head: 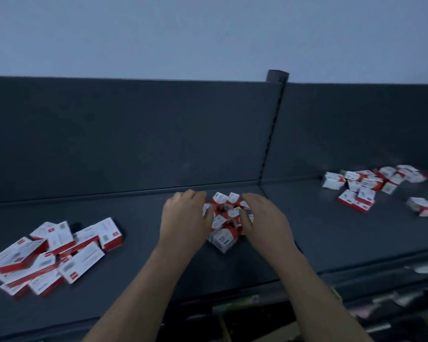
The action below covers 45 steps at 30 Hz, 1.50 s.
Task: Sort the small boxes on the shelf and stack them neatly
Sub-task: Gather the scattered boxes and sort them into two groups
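Red-and-white cluster of small boxes sits in the middle of a dark grey shelf, close to its back edge, hemmed in between two bare hands. The left hand cups the cluster's left side and the right hand cups its right side. The left fingers and the right fingers curl inward against the boxes, gripping the bunch from both sides. The boxes are white with red bands and small printed labels. They lie jumbled at different angles, several tipped on edge, the print too blurred to read.

A loose pile of larger, flatter boxes in the same colours lies well apart to the left, near the shelf's front edge. A scattered group of small boxes lies well apart to the right, with a lone box just beside it. A dark back panel rises behind the shelf, split by a slotted upright post. A pale wall shows above.
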{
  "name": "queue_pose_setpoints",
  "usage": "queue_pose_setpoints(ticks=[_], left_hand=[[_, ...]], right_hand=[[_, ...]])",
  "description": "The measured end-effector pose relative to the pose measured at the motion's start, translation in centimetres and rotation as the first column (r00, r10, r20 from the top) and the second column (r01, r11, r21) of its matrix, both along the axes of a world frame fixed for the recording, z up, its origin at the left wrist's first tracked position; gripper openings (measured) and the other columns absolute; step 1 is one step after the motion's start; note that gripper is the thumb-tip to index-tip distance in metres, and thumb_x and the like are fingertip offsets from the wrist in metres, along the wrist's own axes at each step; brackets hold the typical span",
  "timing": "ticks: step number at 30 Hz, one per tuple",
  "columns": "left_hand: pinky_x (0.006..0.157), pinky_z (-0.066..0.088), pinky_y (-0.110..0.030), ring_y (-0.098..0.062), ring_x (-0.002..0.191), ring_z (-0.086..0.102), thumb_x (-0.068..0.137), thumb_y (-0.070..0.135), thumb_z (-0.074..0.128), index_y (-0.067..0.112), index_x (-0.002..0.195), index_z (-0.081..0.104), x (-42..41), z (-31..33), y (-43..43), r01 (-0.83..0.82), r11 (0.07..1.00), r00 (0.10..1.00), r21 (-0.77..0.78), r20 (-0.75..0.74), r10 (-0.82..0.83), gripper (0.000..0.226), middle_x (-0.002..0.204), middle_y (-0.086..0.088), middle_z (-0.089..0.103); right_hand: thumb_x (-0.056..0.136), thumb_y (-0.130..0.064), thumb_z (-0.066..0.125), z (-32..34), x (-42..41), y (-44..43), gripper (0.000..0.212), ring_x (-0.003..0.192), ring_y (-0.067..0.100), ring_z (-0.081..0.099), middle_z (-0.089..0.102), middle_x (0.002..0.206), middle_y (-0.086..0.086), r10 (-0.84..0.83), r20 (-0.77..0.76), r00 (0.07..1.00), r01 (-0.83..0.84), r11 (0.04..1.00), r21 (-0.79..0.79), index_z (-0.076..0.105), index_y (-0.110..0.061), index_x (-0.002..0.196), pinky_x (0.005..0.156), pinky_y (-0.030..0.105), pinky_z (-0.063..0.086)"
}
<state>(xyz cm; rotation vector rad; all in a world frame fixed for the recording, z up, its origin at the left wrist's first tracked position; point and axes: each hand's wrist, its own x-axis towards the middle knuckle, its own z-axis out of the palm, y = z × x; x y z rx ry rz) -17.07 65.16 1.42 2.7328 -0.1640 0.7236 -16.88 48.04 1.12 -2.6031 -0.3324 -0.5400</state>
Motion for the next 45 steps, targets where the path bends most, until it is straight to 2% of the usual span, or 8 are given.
queue_pose_setpoints(ticks=[6, 12, 16, 21, 25, 30, 34, 45], left_hand=[[0.072, 0.046, -0.039, -0.030, 0.082, 0.061, 0.081, 0.027, 0.065, 0.010, 0.094, 0.070, 1.5, 0.1, -11.4, 0.122, 0.992, 0.993, -0.021, 0.001, -0.122, 0.022, 0.091, -0.007, 0.069], [0.088, 0.038, -0.034, -0.025, 0.105, 0.054, 0.093, 0.035, 0.049, 0.016, 0.123, 0.059, 2.8, 0.2, -23.9, 0.225, 0.973, 0.974, -0.060, -0.001, -0.225, 0.037, 0.116, -0.003, 0.063], [0.087, 0.039, -0.032, -0.022, 0.104, 0.054, 0.094, 0.036, 0.048, 0.016, 0.119, 0.060, 3.9, 0.0, -30.9, 0.267, 0.959, 0.963, -0.090, -0.002, -0.268, 0.034, 0.114, -0.002, 0.062], [0.083, 0.040, -0.033, -0.022, 0.099, 0.055, 0.094, 0.036, 0.047, 0.018, 0.118, 0.061, 6.0, 0.1, -36.8, 0.289, 0.953, 0.955, -0.090, -0.036, -0.294, 0.033, 0.110, -0.001, 0.064], [0.080, 0.039, -0.034, -0.024, 0.100, 0.055, 0.093, 0.035, 0.048, 0.020, 0.113, 0.062, 8.8, 0.4, -40.3, 0.302, 0.950, 0.949, -0.078, -0.069, -0.308, 0.030, 0.109, -0.001, 0.064], [0.077, 0.041, -0.034, -0.025, 0.093, 0.057, 0.090, 0.034, 0.048, 0.017, 0.098, 0.064, 13.2, 0.3, -45.0, 0.323, 0.942, 0.940, -0.086, -0.088, -0.330, 0.024, 0.098, 0.000, 0.065], [0.077, 0.045, -0.036, -0.024, 0.092, 0.058, 0.091, 0.034, 0.049, 0.019, 0.104, 0.066, 17.1, 0.4, -48.5, 0.357, 0.929, 0.923, -0.098, -0.116, -0.367, 0.026, 0.100, -0.002, 0.065], [0.085, 0.043, -0.035, -0.023, 0.104, 0.053, 0.092, 0.035, 0.052, 0.020, 0.115, 0.061, 25.2, 0.1, -58.1, 0.405, 0.913, 0.869, -0.051, -0.289, -0.401, 0.029, 0.112, -0.003, 0.062]], right_hand=[[0.091, -0.012, 0.057, 0.1, -0.6, -11.5, 0.031, 0.113, 0.025, 0.058, 0.063, 0.121, 0.011, -0.137, -0.024, 0.990, 0.137, 0.990, -0.015, 0.061, -0.003, 0.120, 0.096, 0.030, 0.042], [0.092, -0.020, 0.054, 0.1, -0.5, -24.1, 0.039, 0.119, 0.020, 0.053, 0.059, 0.128, 0.004, -0.236, -0.034, 0.971, 0.233, 0.970, -0.069, 0.055, -0.011, 0.130, 0.098, 0.029, 0.040], [0.093, -0.020, 0.052, -0.2, -0.5, -31.5, 0.035, 0.116, 0.018, 0.054, 0.061, 0.125, 0.002, -0.284, -0.047, 0.958, 0.279, 0.956, -0.094, 0.057, -0.012, 0.126, 0.095, 0.027, 0.040], [0.096, -0.026, 0.048, -0.7, 0.1, -38.1, 0.043, 0.128, 0.014, 0.045, 0.051, 0.139, -0.001, -0.363, -0.105, 0.926, 0.353, 0.930, -0.097, 0.049, -0.015, 0.137, 0.104, 0.025, 0.033], [0.096, -0.025, 0.048, -0.6, 1.5, -41.9, 0.039, 0.120, 0.017, 0.051, 0.056, 0.132, 0.000, -0.388, -0.118, 0.914, 0.381, 0.922, -0.077, 0.051, -0.015, 0.134, 0.096, 0.026, 0.038], [0.094, -0.021, 0.046, -0.6, 5.1, -46.1, 0.022, 0.097, 0.019, 0.056, 0.063, 0.106, 0.001, -0.439, -0.132, 0.889, 0.439, 0.898, -0.029, 0.061, -0.012, 0.109, 0.074, 0.027, 0.040], [0.095, -0.025, 0.048, -0.4, 8.5, -49.5, 0.041, 0.126, 0.017, 0.047, 0.052, 0.138, -0.001, -0.481, -0.194, 0.855, 0.486, 0.874, -0.020, 0.049, -0.017, 0.136, 0.100, 0.027, 0.038], [0.096, -0.026, 0.051, -0.7, 15.1, -57.3, 0.043, 0.125, 0.020, 0.049, 0.051, 0.139, 0.004, -0.518, -0.256, 0.816, 0.537, 0.843, 0.009, 0.047, -0.015, 0.138, 0.100, 0.029, 0.039]])
